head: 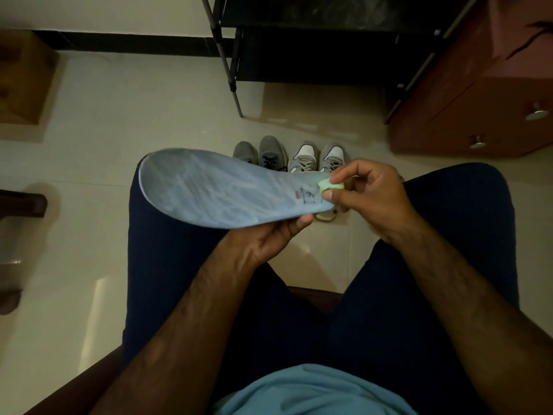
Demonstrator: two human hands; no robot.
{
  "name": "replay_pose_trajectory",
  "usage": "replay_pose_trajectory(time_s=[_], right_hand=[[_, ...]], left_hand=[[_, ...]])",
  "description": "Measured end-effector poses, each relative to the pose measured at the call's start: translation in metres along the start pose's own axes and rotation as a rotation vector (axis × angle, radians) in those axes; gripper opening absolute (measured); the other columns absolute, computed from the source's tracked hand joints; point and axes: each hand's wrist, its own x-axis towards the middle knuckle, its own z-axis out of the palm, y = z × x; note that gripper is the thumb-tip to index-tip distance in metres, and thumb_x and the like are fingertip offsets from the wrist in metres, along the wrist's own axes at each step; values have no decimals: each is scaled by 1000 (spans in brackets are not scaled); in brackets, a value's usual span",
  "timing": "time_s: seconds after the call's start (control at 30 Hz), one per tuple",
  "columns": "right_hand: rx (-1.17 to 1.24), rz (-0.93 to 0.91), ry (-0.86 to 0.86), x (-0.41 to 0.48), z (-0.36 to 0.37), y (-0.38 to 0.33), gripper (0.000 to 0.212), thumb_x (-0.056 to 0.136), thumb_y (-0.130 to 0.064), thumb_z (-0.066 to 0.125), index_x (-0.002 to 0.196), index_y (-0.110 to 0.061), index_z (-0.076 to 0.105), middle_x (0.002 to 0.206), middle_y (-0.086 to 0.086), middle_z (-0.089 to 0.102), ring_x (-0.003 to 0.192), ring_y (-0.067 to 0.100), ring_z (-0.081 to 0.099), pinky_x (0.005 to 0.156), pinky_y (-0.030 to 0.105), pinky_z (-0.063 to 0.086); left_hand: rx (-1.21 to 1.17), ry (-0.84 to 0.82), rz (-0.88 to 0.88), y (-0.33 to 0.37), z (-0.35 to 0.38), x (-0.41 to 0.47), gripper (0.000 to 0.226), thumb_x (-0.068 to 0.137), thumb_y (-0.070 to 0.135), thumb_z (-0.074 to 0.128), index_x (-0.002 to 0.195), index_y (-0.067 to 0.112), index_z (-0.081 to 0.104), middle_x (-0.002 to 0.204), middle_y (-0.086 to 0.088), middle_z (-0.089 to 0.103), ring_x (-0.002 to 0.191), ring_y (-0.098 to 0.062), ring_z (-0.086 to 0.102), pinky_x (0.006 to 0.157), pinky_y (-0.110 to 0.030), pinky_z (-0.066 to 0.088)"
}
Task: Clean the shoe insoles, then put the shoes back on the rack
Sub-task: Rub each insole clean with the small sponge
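A pale blue insole (215, 190) lies flat across my lap, toe end to the left. My left hand (269, 238) grips it from below near the heel, thumb on its near edge. My right hand (368, 199) pinches a small light-green wad (329, 184) between thumb and fingers, pressed against the insole's heel end by a small red logo. Two pairs of grey sneakers (288, 157) stand side by side on the floor beyond the insole. Part of another insole or shoe (326, 216) shows under the heel, mostly hidden.
A black metal shoe rack (314, 40) stands against the wall ahead. A brown wooden cabinet (478, 94) with knobs is to its right. A brown box (21, 79) sits at far left. I sit on a dark chair, knees apart, over a glossy tiled floor (119, 115).
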Motion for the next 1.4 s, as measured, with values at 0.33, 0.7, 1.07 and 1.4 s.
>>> replay_pose_trajectory(time_s=[0.33, 0.7, 1.07, 1.4], right_hand=[[-247, -154, 130, -3, 11, -1, 21, 76, -9, 90, 87, -16, 73, 96, 7, 66, 77, 22, 68, 69, 39, 62], [-741, -398, 129, -5, 11, 4, 22, 84, -22, 80, 104, -23, 71, 102, -9, 61, 93, 14, 59, 78, 26, 48], [-694, -379, 111, -9, 22, 5, 16, 88, -25, 76, 104, -23, 79, 98, -8, 64, 78, 9, 60, 67, 40, 57], [-639, -334, 32, -7, 25, 6, 19, 85, -21, 78, 104, -24, 80, 96, -10, 63, 76, 4, 60, 69, 32, 56]], left_hand=[[38, 45, 112, 3, 8, -2, 50, 103, 17, 49, 149, -3, 42, 145, -26, 56, 137, -37, 53, 120, -47, 37], [3, 170, 157, 4, 4, 9, 42, 104, 10, 37, 143, -5, 44, 135, -26, 63, 127, -36, 63, 114, -45, 45], [-5, 162, 192, -5, 5, 14, 43, 104, 7, 36, 142, -10, 43, 135, -26, 62, 125, -34, 62, 114, -44, 46], [0, 153, 177, -7, 4, 14, 40, 104, 6, 36, 138, -11, 46, 133, -25, 62, 124, -34, 61, 117, -43, 43]])
